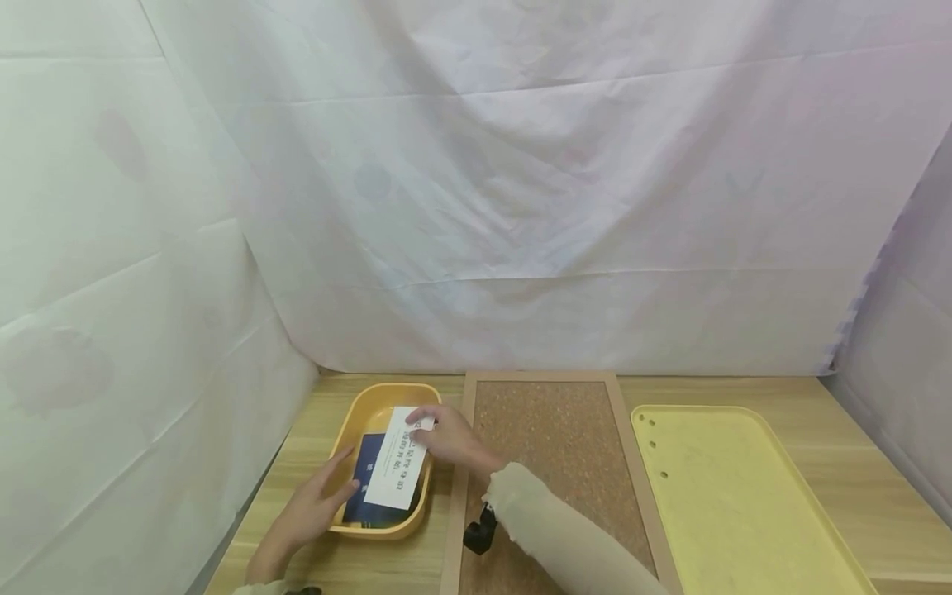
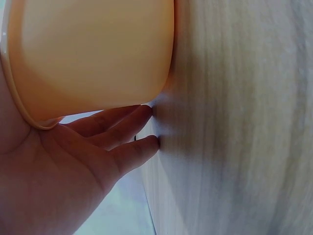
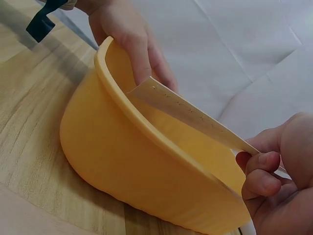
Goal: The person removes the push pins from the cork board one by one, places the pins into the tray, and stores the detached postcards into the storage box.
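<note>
In the head view, a yellow-orange plastic basin [image 1: 355, 405] stands on the left of the table. My right hand [image 1: 442, 434] pinches the upper right edge of a white printed card [image 1: 390, 475] with black characters, tilted above the basin's opening. Beneath the card, inside the basin, lies a dark blue booklet [image 1: 357, 504], partly covered. My left hand [image 1: 308, 508] straddles the basin's near left rim, thumb inside; in the left wrist view its loosely extended fingers [image 2: 132, 152] lie outside the wall, tips at the tabletop. The right wrist view shows the card [image 3: 181, 107] edge-on.
A cork board [image 1: 550, 438] with a wooden frame lies right of the basin, under my right forearm. Further right is a yellow tray [image 1: 744, 496] with several small holes in its left corner. White cloth [image 1: 521, 190] hangs behind the wooden table [image 1: 840, 463].
</note>
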### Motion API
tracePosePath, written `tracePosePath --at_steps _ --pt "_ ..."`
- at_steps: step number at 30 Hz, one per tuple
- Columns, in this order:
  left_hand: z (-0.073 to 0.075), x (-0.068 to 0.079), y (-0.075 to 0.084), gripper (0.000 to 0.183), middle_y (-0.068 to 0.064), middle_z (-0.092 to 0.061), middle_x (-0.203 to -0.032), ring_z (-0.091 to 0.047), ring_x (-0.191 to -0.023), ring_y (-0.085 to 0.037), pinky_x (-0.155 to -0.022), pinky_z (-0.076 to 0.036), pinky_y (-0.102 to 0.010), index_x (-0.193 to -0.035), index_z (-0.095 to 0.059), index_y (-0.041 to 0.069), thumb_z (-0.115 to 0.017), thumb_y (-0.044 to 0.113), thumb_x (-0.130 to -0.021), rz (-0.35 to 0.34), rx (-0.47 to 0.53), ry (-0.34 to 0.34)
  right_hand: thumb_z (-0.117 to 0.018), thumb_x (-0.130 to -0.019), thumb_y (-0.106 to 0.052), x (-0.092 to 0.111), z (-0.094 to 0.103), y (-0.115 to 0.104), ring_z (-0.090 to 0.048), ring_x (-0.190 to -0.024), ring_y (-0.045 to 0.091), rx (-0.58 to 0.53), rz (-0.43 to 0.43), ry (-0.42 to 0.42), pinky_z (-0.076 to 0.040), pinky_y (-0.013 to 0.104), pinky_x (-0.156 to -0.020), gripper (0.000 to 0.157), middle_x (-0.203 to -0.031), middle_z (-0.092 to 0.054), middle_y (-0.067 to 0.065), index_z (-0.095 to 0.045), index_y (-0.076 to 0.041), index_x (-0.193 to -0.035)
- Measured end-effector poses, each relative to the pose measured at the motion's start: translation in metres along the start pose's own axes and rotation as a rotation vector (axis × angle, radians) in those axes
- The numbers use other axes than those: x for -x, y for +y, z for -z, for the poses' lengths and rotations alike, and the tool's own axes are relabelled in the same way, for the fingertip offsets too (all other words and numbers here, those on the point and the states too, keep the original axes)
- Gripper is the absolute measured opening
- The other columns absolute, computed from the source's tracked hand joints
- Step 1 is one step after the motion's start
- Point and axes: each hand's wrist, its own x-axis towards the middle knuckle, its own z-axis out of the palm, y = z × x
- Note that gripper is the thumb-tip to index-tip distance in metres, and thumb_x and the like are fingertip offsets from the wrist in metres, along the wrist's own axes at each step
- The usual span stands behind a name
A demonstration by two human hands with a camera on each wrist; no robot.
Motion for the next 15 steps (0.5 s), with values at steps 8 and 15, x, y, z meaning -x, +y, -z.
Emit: tracePosePath --at_steps 8,15 --pt "-0.0006 -0.0003 -0.0006 0.062 -0.019 -0.032 -0.158 -0.029 -0.142 -0.049 -0.112 -0.024 -0.068 -0.155 -0.032 0.014 -0.056 0.034 -0.101 -0.013 0.003 0.008 -0.068 -0.091 -0.013 0.0012 -0.0067 -0.0009 -0.057 -0.077 0.009 0.012 0.007 -0.013 -0.049 0.023 -0.061 0.019 -0.114 -0.066 0.003 -0.071 -0.013 -0.110" --pt "0.0001 0.0012 0.0010 0.063 -0.019 -0.032 -0.158 -0.028 -0.143 -0.049 -0.112 -0.025 -0.068 -0.155 -0.032 0.014 -0.055 0.035 -0.102 -0.013 0.011 -0.001 -0.069 -0.091 -0.014 0.0008 -0.0108 -0.0010 -0.057 -0.091 0.011 0.017 -0.001 -0.024 -0.049 0.025 -0.074 0.018 -0.113 -0.066 0.000 -0.072 -0.014 -0.109"
